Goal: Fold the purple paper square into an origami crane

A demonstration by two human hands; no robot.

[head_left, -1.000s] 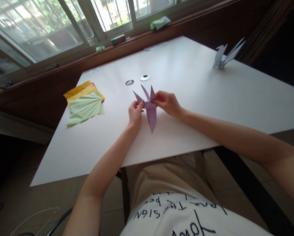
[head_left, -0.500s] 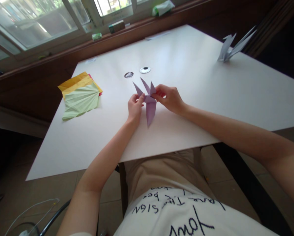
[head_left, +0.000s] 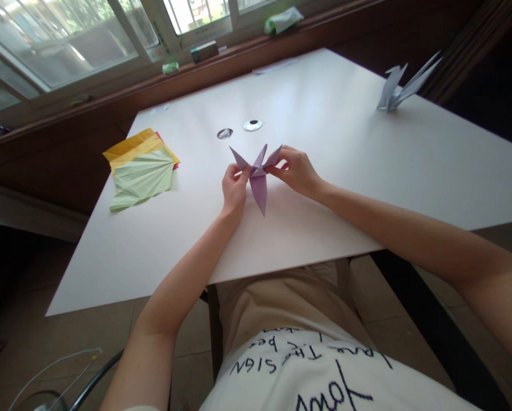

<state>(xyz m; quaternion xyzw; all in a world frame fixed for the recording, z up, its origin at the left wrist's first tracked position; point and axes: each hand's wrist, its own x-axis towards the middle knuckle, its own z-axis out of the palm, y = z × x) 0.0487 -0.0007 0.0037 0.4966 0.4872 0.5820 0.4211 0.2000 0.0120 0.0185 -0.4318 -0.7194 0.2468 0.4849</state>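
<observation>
A purple origami piece (head_left: 258, 188), probably a paper crane judging by its points, is held just over the white table (head_left: 187, 245). My left hand (head_left: 235, 185) pinches its left side between thumb and fingers. On the other side, my right hand (head_left: 296, 170) is closed on the base of the right point. Two points spread outward to left and right, one rises between them, and a broad flap hangs toward me. The fingertips partly hide the folds at the middle.
Yellow paper (head_left: 131, 149), pleated pale green paper (head_left: 144, 178) and a bit of red lie at the left. A white folded paper crane (head_left: 395, 94) stands at the far right. Two round fittings (head_left: 253, 125) sit in the tabletop; small items line the windowsill (head_left: 238, 48).
The right point of the purple paper has swung outward to the right, and the wings now spread wider. The hanging flap has turned slightly. Both hands keep their grip in nearly the same place.
</observation>
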